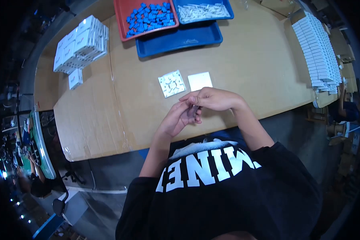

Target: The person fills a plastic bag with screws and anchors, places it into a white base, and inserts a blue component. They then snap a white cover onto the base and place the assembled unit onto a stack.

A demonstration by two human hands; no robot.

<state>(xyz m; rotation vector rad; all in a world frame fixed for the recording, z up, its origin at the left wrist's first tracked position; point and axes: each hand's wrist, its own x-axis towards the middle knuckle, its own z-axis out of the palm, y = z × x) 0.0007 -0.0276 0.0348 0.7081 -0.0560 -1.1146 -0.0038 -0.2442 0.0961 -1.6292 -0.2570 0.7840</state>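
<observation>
Over the near part of the cardboard-covered table, my left hand (175,121) and my right hand (219,99) are clasped together. Their fingers are bent and pressed against each other, some of them hidden, and I see no object between them. Just beyond the hands lies a white square piece (172,84) with a raised pattern and small dark marks. To its right is a plain white square piece (200,81), its near edge close to my right hand. Neither hand appears to hold either square.
A red tray (123,32) of blue parts and a blue tray (206,21) of thin white pieces stand at the back, with another blue tray (180,47) before them. White boxes (82,42) are stacked left; white pieces (314,52) fill a carton right. Other people work at both sides.
</observation>
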